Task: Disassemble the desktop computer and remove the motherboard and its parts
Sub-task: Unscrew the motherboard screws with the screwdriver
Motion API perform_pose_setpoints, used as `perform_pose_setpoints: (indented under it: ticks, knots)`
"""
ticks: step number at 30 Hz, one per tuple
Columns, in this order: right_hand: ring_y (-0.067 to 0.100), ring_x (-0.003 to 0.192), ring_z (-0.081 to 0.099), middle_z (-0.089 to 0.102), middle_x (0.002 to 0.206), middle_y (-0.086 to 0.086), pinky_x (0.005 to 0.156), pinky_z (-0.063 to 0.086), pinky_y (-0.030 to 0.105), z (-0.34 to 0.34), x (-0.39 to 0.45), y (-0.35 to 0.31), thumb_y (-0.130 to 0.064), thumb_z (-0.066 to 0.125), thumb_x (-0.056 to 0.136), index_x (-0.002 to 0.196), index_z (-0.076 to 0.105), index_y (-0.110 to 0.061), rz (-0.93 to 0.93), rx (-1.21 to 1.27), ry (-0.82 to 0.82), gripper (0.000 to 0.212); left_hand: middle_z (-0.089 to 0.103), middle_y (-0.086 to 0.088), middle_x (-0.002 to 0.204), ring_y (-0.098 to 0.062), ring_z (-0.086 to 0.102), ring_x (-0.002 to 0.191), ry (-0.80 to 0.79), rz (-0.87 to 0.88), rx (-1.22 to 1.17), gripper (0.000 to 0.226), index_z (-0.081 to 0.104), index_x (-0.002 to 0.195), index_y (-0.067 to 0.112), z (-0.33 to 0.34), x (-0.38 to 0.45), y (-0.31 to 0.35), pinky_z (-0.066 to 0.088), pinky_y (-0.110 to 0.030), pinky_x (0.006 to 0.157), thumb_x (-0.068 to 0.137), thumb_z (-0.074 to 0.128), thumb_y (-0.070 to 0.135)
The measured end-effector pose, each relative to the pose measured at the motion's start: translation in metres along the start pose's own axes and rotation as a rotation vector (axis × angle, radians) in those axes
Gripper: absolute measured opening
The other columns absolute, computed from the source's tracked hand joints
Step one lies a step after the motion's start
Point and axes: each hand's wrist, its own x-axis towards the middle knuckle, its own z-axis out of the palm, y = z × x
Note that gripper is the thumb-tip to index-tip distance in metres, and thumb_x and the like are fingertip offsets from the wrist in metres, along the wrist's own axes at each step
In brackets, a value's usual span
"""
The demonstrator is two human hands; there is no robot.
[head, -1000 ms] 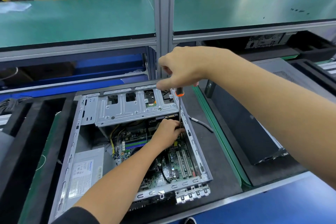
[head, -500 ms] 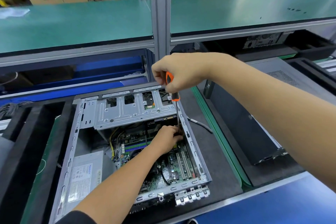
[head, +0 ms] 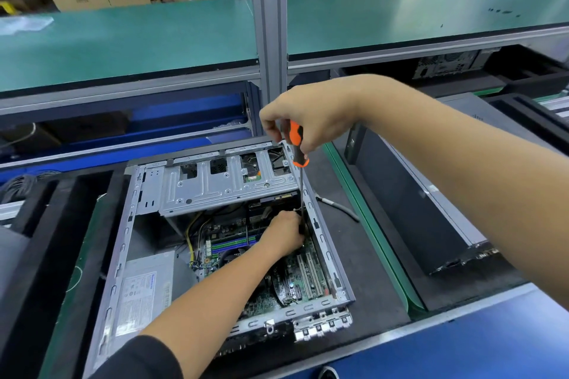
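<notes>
Head view, one moment, chassis open on the black mat. Nearest: the left forearm crosses over the power supply (head: 144, 295) and the motherboard (head: 295, 283), which sits screwed flat in the computer case (head: 123, 243), its slots just below the left knuckles. Left hand (head: 284, 235) is deep in the case at the right-hand wall; its fingers are curled down around the foot of the screwdriver shaft, apparently steadying the tip on a board screw, though whether they pinch the shaft itself or a small part beside it I cannot tell; the screw is hidden under them. Above those fingers the shaft rises nearly upright, passing the right edge of the drive cage (head: 228, 184), which overhangs the far end of the board. Right hand (head: 303, 118) is wrapped round the orange-and-black handle of the screwdriver (head: 298, 148), thumb and forefinger closed on its top. Judgement: a mounting screw near the board's right edge is being worked. To do it well: keep the shaft plumb over the screw, press down before turning so the tip does not cam out onto traces, let the left fingertips only guide, and catch the screw as it frees. A loose grey cable (head: 338, 208) lies on the mat right of the case; beyond it a second dark computer case (head: 409, 209); farthest, the green shelf (head: 129, 40).
</notes>
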Motion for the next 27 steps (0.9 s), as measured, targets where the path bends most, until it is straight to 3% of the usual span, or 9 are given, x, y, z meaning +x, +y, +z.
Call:
perform_pose_setpoints:
  ticks: [3, 6, 8, 10, 13, 17, 21, 24, 27]
  knots:
    - [0.014, 0.080, 0.062, 0.065, 0.089, -0.004, 0.064, 0.049, 0.029, -0.001, -0.002, 0.001, -0.002, 0.072, 0.075, 0.097, 0.058, -0.019, -0.002, 0.063, -0.026, 0.032, 0.063, -0.019, 0.101, -0.034, 0.060, 0.093, -0.001, -0.027, 0.062, 0.021, 0.065, 0.098, -0.001, 0.001, 0.001, 0.001, 0.050, -0.036, 0.072, 0.083, 0.060, 0.013]
    - [0.020, 0.078, 0.068, 0.066, 0.090, -0.001, 0.070, 0.054, 0.036, 0.004, 0.002, -0.001, -0.035, 0.068, 0.087, 0.102, 0.057, -0.021, 0.049, -0.026, -0.020, 0.024, 0.064, -0.020, 0.097, -0.036, 0.061, 0.088, 0.014, -0.031, 0.066, 0.017, 0.065, 0.094, 0.000, 0.003, 0.002, 0.002, 0.048, -0.036, 0.066, 0.083, 0.060, 0.012]
    - [0.017, 0.059, 0.070, 0.062, 0.080, -0.001, 0.064, 0.051, 0.034, 0.007, 0.006, -0.004, -0.054, 0.050, 0.094, 0.098, 0.056, -0.016, 0.131, -0.143, 0.022, 0.038, 0.065, -0.019, 0.097, -0.036, 0.061, 0.088, 0.031, -0.035, 0.062, 0.015, 0.065, 0.093, 0.000, 0.005, 0.002, 0.002, 0.047, -0.036, 0.066, 0.083, 0.060, 0.012]
    - [0.017, 0.044, 0.065, 0.060, 0.071, 0.003, 0.057, 0.046, 0.031, 0.008, 0.009, -0.006, -0.051, 0.035, 0.101, 0.087, 0.055, -0.011, 0.189, -0.212, 0.075, 0.046, 0.065, -0.019, 0.096, -0.036, 0.061, 0.088, 0.046, -0.036, 0.050, 0.015, 0.065, 0.092, 0.001, 0.006, 0.001, 0.001, 0.046, -0.036, 0.065, 0.084, 0.059, 0.012]
    - [0.017, 0.041, 0.064, 0.063, 0.066, 0.007, 0.050, 0.043, 0.028, 0.010, 0.011, -0.005, -0.031, 0.038, 0.102, 0.077, 0.049, -0.010, 0.163, -0.165, 0.124, 0.035, 0.066, -0.020, 0.094, -0.037, 0.061, 0.088, 0.052, -0.016, 0.030, 0.016, 0.066, 0.091, 0.000, 0.006, 0.001, 0.000, 0.045, -0.037, 0.063, 0.082, 0.059, 0.011]
    - [0.006, 0.059, 0.060, 0.054, 0.071, -0.010, 0.051, 0.036, 0.023, 0.009, 0.008, -0.001, -0.027, 0.060, 0.093, 0.089, 0.054, -0.016, 0.022, -0.090, 0.185, 0.013, 0.064, -0.021, 0.088, -0.038, 0.060, 0.083, 0.055, -0.023, 0.015, 0.009, 0.061, 0.080, -0.002, 0.006, 0.000, 0.001, 0.037, -0.033, 0.058, 0.079, 0.059, 0.007]
    - [-0.003, 0.074, 0.047, 0.048, 0.084, -0.020, 0.060, 0.034, 0.018, 0.007, 0.003, 0.007, -0.028, 0.073, 0.084, 0.098, 0.054, -0.026, -0.016, 0.045, 0.167, 0.023, 0.059, -0.018, 0.081, -0.038, 0.059, 0.080, 0.048, -0.044, 0.001, 0.017, 0.049, 0.071, 0.005, 0.007, 0.000, 0.003, 0.036, -0.033, 0.058, 0.081, 0.062, 0.010]
    - [0.003, 0.076, 0.051, 0.051, 0.087, -0.017, 0.064, 0.041, 0.023, 0.010, 0.001, 0.012, -0.022, 0.070, 0.083, 0.097, 0.056, -0.024, -0.004, 0.076, 0.181, 0.020, 0.062, -0.016, 0.087, -0.036, 0.060, 0.079, 0.055, -0.065, 0.019, 0.024, 0.058, 0.084, 0.000, 0.008, 0.001, 0.006, 0.039, -0.034, 0.058, 0.083, 0.067, 0.022]
    - [0.010, 0.077, 0.056, 0.054, 0.085, -0.013, 0.066, 0.045, 0.027, 0.012, -0.001, 0.013, -0.032, 0.068, 0.084, 0.095, 0.057, -0.021, 0.037, 0.068, 0.217, 0.019, 0.064, -0.015, 0.086, -0.036, 0.060, 0.078, 0.069, -0.041, 0.059, 0.027, 0.064, 0.091, 0.002, 0.008, 0.001, 0.007, 0.037, -0.033, 0.057, 0.084, 0.067, 0.028]
